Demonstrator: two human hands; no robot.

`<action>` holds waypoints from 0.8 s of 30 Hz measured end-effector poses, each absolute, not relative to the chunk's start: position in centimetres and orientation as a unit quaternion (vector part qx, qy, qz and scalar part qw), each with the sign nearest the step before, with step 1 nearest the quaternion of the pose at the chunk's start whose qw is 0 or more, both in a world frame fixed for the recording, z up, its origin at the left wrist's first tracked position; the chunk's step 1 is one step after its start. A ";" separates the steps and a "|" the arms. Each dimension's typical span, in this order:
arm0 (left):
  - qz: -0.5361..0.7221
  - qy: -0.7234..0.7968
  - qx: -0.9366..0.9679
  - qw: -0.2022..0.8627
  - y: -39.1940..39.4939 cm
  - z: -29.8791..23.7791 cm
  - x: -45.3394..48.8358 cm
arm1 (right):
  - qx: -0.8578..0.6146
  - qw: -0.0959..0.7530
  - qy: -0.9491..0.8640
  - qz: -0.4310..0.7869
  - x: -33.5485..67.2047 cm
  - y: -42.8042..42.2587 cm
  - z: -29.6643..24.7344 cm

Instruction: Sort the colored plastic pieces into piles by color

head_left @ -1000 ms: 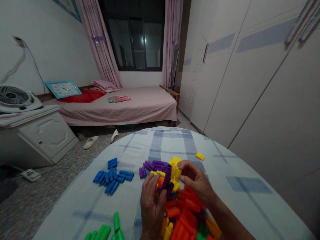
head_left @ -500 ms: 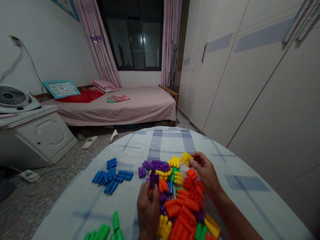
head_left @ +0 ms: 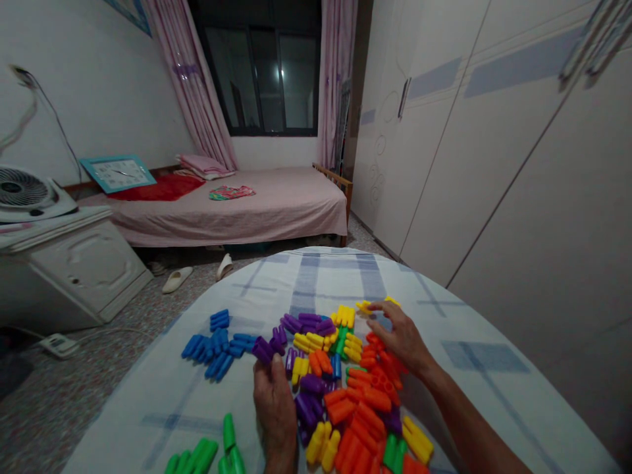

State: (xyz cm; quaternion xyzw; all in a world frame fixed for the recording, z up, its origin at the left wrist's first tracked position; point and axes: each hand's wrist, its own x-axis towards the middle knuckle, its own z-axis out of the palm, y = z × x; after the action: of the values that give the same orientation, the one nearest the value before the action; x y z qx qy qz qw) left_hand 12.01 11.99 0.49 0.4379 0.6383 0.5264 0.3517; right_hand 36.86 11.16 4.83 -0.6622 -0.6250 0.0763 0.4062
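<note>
You sit at a round counter [head_left: 148, 401] covered in a white cloth with blue checks. Left of the counter, on a speckled floor, stands a white cabinet [head_left: 83, 270] with a fan [head_left: 22, 189] on top, and a power strip [head_left: 59, 345] lies on the floor near the cabinet's foot. Beyond the counter, a pair of white slippers [head_left: 176, 279] lies apart on the floor in front of a pink bed [head_left: 276, 210]. On the bed are a teal-framed clock [head_left: 117, 174], a red cloth, folded bedding and a small patterned cloth. Behind the bed is a dark window [head_left: 261, 79] with pink curtains.

On the counter's near left edge sit green blocks [head_left: 207, 454], and farther in, a cluster of blue blocks [head_left: 217, 345]. Just right of those, your left hand [head_left: 273, 411] is closed, its fingers gripping a purple block [head_left: 263, 350] at the edge of a large heap of mixed plastic blocks [head_left: 336, 388]. The heap fills the near middle of the counter, in purple, yellow, orange, red and green. Your right hand [head_left: 402, 339] is open, fingers spread over the heap's far right side, with a fingertip touching a yellow block [head_left: 364, 307]. Right of the counter rises a tall white wardrobe [head_left: 494, 164].
</note>
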 end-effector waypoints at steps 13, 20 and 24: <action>0.514 0.635 0.428 0.387 12.1 1.0 12.1 | -0.647 0.234 -0.717 0.112 34.1 10.6 3.6; 0.510 0.635 0.435 0.385 12.0 0.9 12.1 | -0.657 0.368 -0.647 0.122 35.8 11.1 5.3; 0.507 0.639 0.437 0.379 11.9 1.0 12.1 | -0.719 0.453 -0.524 0.059 38.9 11.7 4.5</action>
State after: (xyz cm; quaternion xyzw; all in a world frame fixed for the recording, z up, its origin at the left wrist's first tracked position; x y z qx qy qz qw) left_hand 12.10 11.90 1.02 0.4370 0.6389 0.5069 0.3795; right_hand 38.88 11.67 4.51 -0.7189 -0.5241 0.0594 0.4527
